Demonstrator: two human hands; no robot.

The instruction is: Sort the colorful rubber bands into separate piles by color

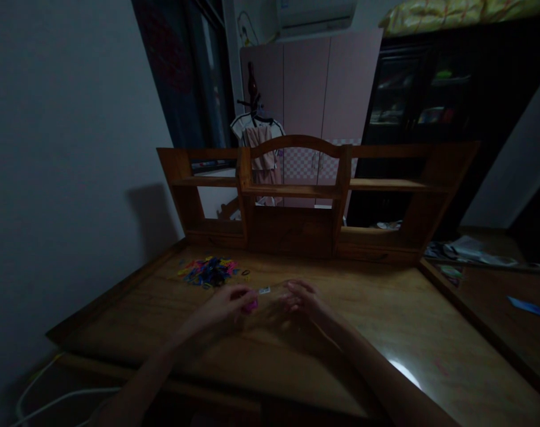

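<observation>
The room is dim. My left hand (232, 300) hovers over the wooden desk (386, 320) with its fingers pinched on a small pink item (251, 305), perhaps a rubber band. My right hand (302, 296) is close beside it, fingers curled, and seems to hold a clear plastic bag (272, 295) with a small white label; the bag is hard to make out. A pile of colourful small rubber bands (208, 271) lies on the desk just beyond my left hand.
A wooden shelf unit (297, 201) stands along the desk's back edge. A wall is at the left. Papers (472, 249) and a blue card (528, 306) lie on an adjoining surface at the right. White cables (51, 397) hang at lower left.
</observation>
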